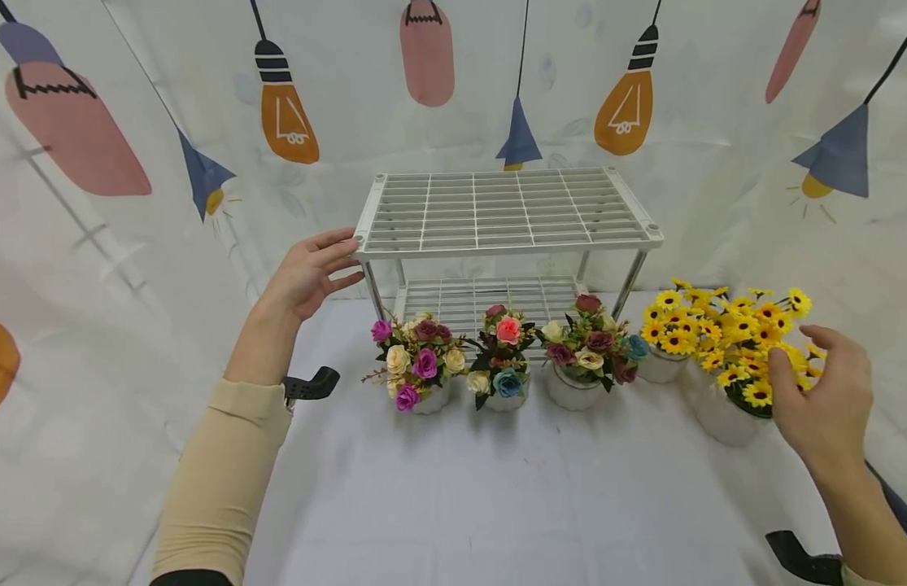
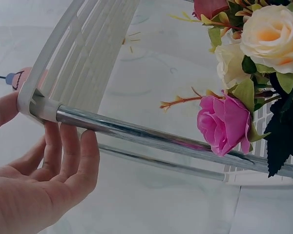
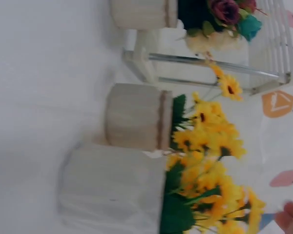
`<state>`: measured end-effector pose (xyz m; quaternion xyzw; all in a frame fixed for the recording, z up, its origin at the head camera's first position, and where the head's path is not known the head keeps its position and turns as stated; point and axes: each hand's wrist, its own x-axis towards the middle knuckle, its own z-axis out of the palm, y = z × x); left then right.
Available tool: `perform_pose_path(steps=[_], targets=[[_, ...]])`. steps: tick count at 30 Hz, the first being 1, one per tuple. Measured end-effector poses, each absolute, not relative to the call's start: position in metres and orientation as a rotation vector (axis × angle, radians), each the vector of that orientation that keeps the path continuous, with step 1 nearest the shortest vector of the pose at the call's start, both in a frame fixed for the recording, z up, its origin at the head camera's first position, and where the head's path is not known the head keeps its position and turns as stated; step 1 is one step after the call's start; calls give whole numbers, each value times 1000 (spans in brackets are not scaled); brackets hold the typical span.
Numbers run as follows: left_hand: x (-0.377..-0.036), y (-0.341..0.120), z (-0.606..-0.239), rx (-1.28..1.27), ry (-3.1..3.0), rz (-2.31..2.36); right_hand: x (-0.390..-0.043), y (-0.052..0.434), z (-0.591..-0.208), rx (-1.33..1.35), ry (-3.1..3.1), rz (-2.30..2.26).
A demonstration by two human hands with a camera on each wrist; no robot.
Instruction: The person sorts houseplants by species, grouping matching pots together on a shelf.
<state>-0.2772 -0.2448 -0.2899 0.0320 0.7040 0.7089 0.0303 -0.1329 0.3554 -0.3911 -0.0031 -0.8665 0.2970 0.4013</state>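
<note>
My left hand is at the upper left front corner of a white two-tier wire rack. In the left wrist view the thumb is against the corner and the fingertips meet the chrome post, so the corner is held between them. Over at the right, my right hand is raised with loosely bent fingers beside a larger white pot of yellow sunflowers. Nothing shows in its grasp. A smaller white pot of similar flowers stands just behind and to the left.
Three white pots of artificial roses line the rack's front: purple and cream, coral and blue, and dark red and cream. A white cloth covers the table. Behind hangs a white curtain printed with lamps.
</note>
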Motion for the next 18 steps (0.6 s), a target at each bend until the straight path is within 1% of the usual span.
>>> perform_pose_path(steps=[7,12,18], targets=[[-278,-245,-290,90,2162,2188,-120,361,-417,-177,-2048,927],[-278,-245,-291,104,2158,2191,-113,359,-435,-437,-1986,1095],[-278,-245,-292,101,2162,2200,-109,356,-454,-670,-1918,1272]])
